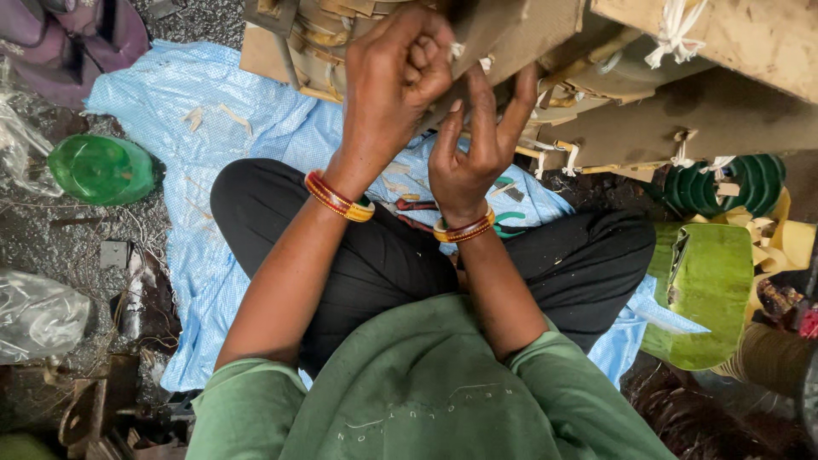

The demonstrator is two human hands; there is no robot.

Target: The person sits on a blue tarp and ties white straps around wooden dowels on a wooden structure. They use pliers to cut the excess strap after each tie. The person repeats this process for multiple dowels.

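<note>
place: floor workshop; signs: blue tarp (256, 128) on gritty ground; tied coil windings (596, 94); scrap insulation strips (780, 238)

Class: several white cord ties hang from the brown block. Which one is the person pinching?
The white tie at the block's lower edge, between the left hand and right hand. The other ties hang untouched farther right.

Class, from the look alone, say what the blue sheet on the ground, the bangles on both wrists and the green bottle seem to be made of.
Blue sheet: probably woven plastic, with a fine grid texture and soft creases. Bangles: possibly glass, plastic or lacquered metal; glossy red and gold bands. Green bottle: likely plastic, translucent with a dull shine.
</note>
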